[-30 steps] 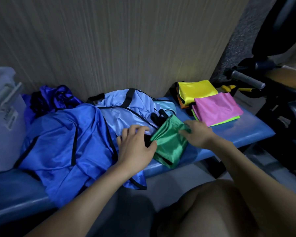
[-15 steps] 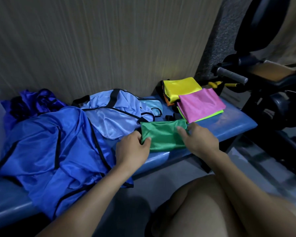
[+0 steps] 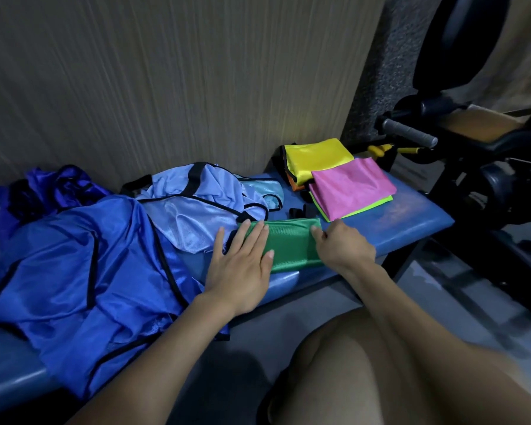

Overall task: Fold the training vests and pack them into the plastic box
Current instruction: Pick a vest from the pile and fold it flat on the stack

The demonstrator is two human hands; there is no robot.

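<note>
Hands work a folded green vest [image 3: 292,245] at the front edge of the blue tabletop [image 3: 411,219]. The left hand [image 3: 242,265] lies flat on its left end, fingers straight and spread. The right hand [image 3: 342,245] curls over its right end, gripping the cloth. Behind it sit a pink vest [image 3: 350,187] and a yellow vest [image 3: 316,156], both folded; loose blue vests [image 3: 83,256] lie to the left.

Bright vests on a blue surface [image 3: 411,210]

A green vest [image 3: 292,243] lies folded near a pink one [image 3: 353,187], which has lime green peeking beneath, and a yellow one [image 3: 316,156]; the royal blue vest [image 3: 74,265] and pale blue vest [image 3: 196,210] carry black trim (all shiny fabric), against a streaked grey-brown wall [image 3: 181,72].
</note>
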